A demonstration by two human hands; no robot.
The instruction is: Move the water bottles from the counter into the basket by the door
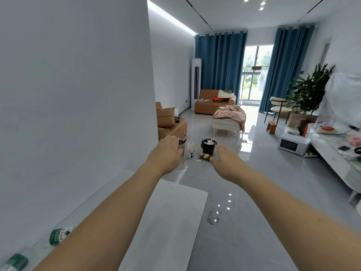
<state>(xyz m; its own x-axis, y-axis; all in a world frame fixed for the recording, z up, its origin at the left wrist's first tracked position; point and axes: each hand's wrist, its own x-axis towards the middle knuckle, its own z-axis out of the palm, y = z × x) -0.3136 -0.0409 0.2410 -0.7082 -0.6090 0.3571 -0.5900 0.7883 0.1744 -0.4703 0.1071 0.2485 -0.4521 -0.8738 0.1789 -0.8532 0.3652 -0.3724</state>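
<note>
Both hands out front, nothing in them yet.

Left hand [170,151] and right hand [226,159] are flat with fingers spread, holding nothing. Two water bottles [58,234] with green labels lie on the counter [175,212] down at 7 o'clock, beside the left forearm. Can't spot the basket anywhere, so I'd guess the job's barely started, at least these two left to carry.
</note>
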